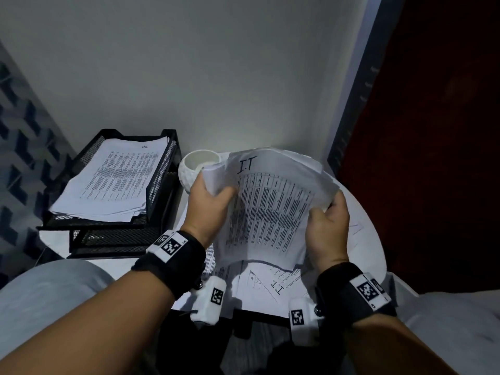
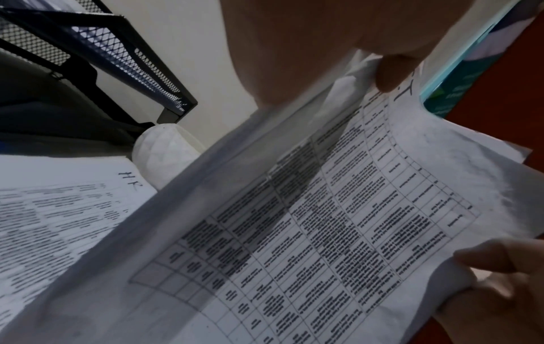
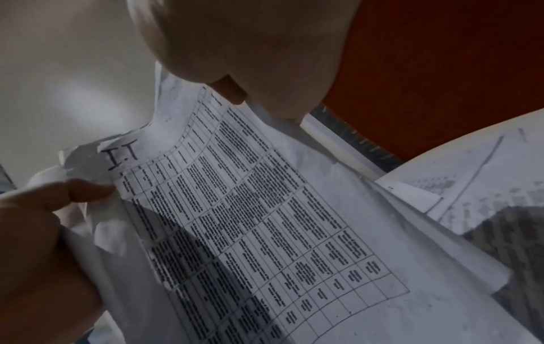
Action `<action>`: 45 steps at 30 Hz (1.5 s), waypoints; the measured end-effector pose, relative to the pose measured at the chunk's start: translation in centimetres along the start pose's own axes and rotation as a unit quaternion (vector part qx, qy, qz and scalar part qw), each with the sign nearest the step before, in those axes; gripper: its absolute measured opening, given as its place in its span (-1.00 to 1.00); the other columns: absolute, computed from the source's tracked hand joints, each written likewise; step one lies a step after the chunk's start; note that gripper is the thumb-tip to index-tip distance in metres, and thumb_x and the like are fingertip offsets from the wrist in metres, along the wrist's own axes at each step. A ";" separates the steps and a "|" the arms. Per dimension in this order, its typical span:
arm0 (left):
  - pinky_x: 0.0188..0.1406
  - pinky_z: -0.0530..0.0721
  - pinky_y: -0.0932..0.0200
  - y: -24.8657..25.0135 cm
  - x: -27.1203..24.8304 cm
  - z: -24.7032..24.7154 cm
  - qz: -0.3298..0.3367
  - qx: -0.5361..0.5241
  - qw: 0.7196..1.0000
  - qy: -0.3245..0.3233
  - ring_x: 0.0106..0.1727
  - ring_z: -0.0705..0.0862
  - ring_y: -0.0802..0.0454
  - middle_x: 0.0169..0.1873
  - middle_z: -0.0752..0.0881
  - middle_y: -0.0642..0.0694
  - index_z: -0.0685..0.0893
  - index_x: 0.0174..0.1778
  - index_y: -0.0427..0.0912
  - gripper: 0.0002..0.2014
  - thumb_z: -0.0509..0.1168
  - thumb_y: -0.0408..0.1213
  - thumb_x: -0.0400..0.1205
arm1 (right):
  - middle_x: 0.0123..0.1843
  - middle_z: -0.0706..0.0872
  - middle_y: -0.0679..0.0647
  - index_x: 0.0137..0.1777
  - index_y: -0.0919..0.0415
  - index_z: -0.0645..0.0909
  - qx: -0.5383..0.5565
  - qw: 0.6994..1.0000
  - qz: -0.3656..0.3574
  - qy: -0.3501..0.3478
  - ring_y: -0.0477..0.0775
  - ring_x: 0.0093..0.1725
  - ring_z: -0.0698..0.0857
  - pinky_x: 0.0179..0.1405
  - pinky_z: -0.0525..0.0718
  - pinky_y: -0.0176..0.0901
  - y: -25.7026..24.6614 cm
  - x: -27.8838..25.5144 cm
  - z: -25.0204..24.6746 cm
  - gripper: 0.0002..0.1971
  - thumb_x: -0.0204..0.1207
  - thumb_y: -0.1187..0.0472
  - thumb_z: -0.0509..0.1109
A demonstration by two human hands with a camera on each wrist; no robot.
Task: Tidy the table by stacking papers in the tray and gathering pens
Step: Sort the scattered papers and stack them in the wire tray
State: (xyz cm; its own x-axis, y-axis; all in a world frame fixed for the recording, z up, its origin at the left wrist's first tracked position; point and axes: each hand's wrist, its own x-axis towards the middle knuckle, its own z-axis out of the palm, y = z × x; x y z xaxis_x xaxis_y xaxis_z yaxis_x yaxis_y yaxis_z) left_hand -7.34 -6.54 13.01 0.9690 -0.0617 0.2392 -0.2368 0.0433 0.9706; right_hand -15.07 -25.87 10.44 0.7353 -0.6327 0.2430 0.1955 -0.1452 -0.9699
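**Paper Stacking: Partway, Pens Not Located**

White printed sheets make up the load in hand: a bundle of papers (image 1: 270,209), top page a dense table marked "I.T", is held up over the round white table (image 1: 359,209), approx. centre of the head view.

Hand state:
- Left hand (image 1: 209,209): thumb on top, fingers curled under the bundle's upper-left corner, which rolls over at that edge. Firm grip.
- Right hand (image 1: 328,228): fingers wrapped round the right edge, thumb (image 3: 229,89) pressing the top sheet. Also gripping.

Both hands carry the same bundle; the sheets bow between them and their edges are not squared.

Task status, judged from current layout:
- Done: the black mesh tray (image 1: 162,171), at the left of the table, already holds a stack of printed sheets (image 1: 113,182) in its top tier. The stack sits slightly skewed, overhanging the near edge.
- In progress: held bundle, not yet in the tray.
- Left: more loose sheets (image 1: 273,282) lie on the table under the bundle, incl. one marked "I.T" facing the other way.
- Pens: none visible in any view. A white cup (image 1: 198,169) stands between tray and bundle, interior appears empty; prob. the pen holder, but cannot confirm.

Est. progress: roughly mid-task for papers; pen gathering shows no visible result.
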 end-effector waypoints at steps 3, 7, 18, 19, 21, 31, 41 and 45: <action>0.07 0.79 -0.01 0.6 0.0 -0.2 0.019 -0.019 0.999 -0.025 0.02 0.74 -0.02 0.05 0.72 -0.22 0.57 0.25 -0.25 -0.63 0.41 -0.35 0.52 | -0.11 0.69 -0.03 0.00 -0.04 0.56 0.004 1.000 -0.024 0.002 -0.10 -0.15 0.67 -0.06 0.69 -0.06 -0.1 0.2 -0.2 -0.59 0.58 0.57 0.23; -0.04 0.77 0.07 -0.3 0.0 -0.6 -0.044 -0.027 0.998 -0.018 -0.02 0.73 0.04 0.03 0.71 -0.13 0.54 0.29 -0.15 -0.59 0.30 -0.40 0.49 | -0.01 0.78 0.00 0.08 -0.06 0.61 -0.006 0.999 0.027 -0.024 -0.01 -0.01 0.77 0.10 0.75 0.01 1.6 -0.6 -0.5 -0.55 0.57 0.57 0.22; 0.13 0.71 -0.24 -2.0 -0.6 0.1 -0.083 0.013 0.996 -0.044 0.09 0.68 -0.11 0.17 0.69 -0.31 0.51 0.21 0.25 -0.58 0.09 -0.40 0.63 | 0.12 0.84 0.04 0.30 0.08 0.66 -0.032 0.993 0.111 -0.037 0.09 0.14 0.81 0.31 0.75 0.11 4.1 -1.4 0.4 -0.63 0.57 0.36 0.25; 0.14 0.71 -0.27 -2.5 -0.6 0.0 -0.080 0.026 0.996 -0.029 0.08 0.70 -0.11 0.16 0.70 -0.31 0.52 0.23 0.23 -0.63 0.11 -0.32 0.64 | 0.04 0.84 0.11 0.20 0.10 0.68 -0.046 0.991 0.116 -0.036 0.14 0.05 0.80 0.23 0.75 0.12 4.4 -1.5 0.4 -0.71 0.60 0.39 0.27; 0.14 0.71 -0.33 -4.0 -0.4 -0.4 -0.087 0.063 0.994 0.000 0.07 0.73 -0.14 0.10 0.73 -0.26 0.53 0.24 0.08 -0.70 0.12 -0.29 0.63 | -0.07 0.80 0.27 0.05 0.17 0.66 -0.072 0.988 0.127 -0.046 0.31 -0.08 0.78 0.04 0.79 0.13 5.3 -1.7 0.3 -0.82 0.64 0.43 0.29; 0.33 0.67 -0.21 -15.1 -1.4 -3.0 -0.190 0.238 0.941 -0.146 0.24 0.69 -0.02 0.22 0.70 0.05 0.43 0.34 0.20 -0.59 0.18 -0.13 0.56 | -0.10 0.70 0.03 0.17 0.21 0.60 -0.162 0.955 0.216 -0.121 0.15 -0.04 0.71 -0.28 0.52 -0.24 8.9 -4.2 -0.4 -0.85 0.69 0.40 0.29; -0.02 0.67 0.03 -9.5 -2.6 -5.0 -0.188 0.213 0.954 -0.092 -0.03 0.70 -0.12 -0.08 0.71 -0.08 0.52 0.10 -0.07 -0.90 0.22 -0.27 0.69 | 0.26 0.87 0.05 0.46 -0.06 0.65 0.027 0.951 0.274 -0.138 0.29 0.22 0.85 0.34 0.72 0.46 9.5 -3.7 1.5 -0.48 0.62 0.48 0.32; -0.08 0.73 0.01 -9.6 -3.7 -8.4 -0.223 0.236 0.943 -0.079 -0.11 0.75 -0.16 -0.12 0.75 -0.18 0.59 0.09 -0.07 -0.81 0.18 -0.37 0.62 | 0.08 0.88 0.23 0.35 0.03 0.66 0.026 0.924 0.324 -0.203 0.37 0.01 0.82 0.12 0.72 0.43 9.5 -4.7 1.7 -0.55 0.64 0.52 0.28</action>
State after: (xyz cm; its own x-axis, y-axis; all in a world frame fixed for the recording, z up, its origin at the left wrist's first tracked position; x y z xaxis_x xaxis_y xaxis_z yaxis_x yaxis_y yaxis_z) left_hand -8.02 1.67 2.54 0.9659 -0.1184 -0.2301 0.1502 -0.4676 0.8711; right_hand -15.55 -22.98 0.14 0.8893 -0.2348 -0.3924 -0.3484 0.2077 -0.9140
